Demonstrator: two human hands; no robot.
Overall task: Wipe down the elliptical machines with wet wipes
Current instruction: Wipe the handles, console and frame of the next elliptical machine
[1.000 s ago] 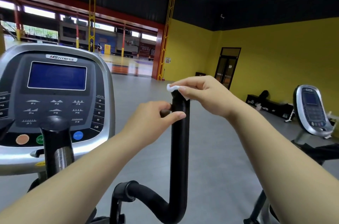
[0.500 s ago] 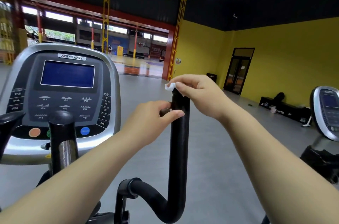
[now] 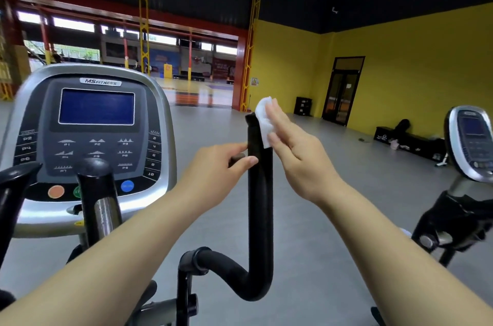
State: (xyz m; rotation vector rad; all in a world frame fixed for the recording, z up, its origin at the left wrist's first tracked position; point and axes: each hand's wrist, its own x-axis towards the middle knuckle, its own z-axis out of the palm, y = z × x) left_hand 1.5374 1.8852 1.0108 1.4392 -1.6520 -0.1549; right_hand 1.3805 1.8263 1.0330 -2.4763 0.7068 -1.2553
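Pressing wet wipe [image 3: 262,123] on handlebar [image 3: 260,205], right hand [image 3: 296,149] fingers [image 3: 276,115] straight, left hand [image 3: 213,173] fingers [image 3: 237,146] pinching handlebar

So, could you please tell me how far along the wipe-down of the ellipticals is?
Early on. No finished surface can be told apart. In hand: the right hand presses the wet wipe against the top of the handlebar, which the left hand holds. Left: the bar's lower bend, the console and the second machine on the right.

White wipe [image 3: 262,120] (crumpled) against upright black handlebar [image 3: 260,205].
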